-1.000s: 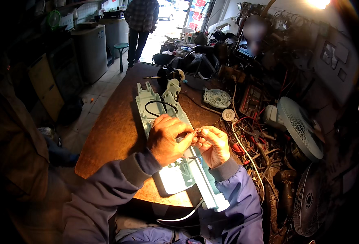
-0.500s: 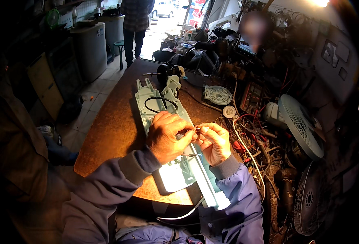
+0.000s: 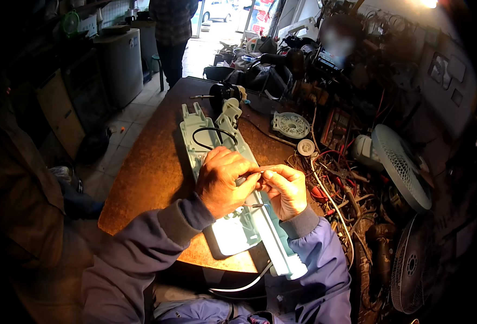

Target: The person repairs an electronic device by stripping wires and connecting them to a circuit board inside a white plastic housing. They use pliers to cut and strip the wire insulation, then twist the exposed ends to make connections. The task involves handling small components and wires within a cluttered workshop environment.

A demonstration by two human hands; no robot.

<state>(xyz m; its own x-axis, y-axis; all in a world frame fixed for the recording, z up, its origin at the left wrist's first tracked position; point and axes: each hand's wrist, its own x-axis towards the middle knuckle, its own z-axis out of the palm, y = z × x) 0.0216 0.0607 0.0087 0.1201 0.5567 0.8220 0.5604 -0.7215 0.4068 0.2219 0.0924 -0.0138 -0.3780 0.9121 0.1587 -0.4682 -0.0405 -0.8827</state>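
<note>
My left hand (image 3: 225,181) and my right hand (image 3: 284,189) meet fingertip to fingertip, both closed in a pinch on what looks like a thin wire, mostly hidden by the fingers. Under them lies a long pale green plastic fan housing (image 3: 230,237), open side up. A black cable (image 3: 208,129) loops over its far part and runs down behind my left hand. Just below the fingers a short wire end with a dark sleeve (image 3: 258,206) sticks out above the housing. At the near end a white cord (image 3: 244,289) hangs past the table edge.
The brown table (image 3: 141,183) carries a motor (image 3: 225,96) at its far end and a round pale grille part (image 3: 291,125). On the right are a multimeter (image 3: 335,129), tangled wires, a fan head (image 3: 400,167) and another fan (image 3: 411,264). A person (image 3: 172,38) stands beyond the table.
My right fingers have shifted slightly, with the index finger now straighter over the pinch. My left hand stays nearly still. The person beyond the table has moved a little left.
</note>
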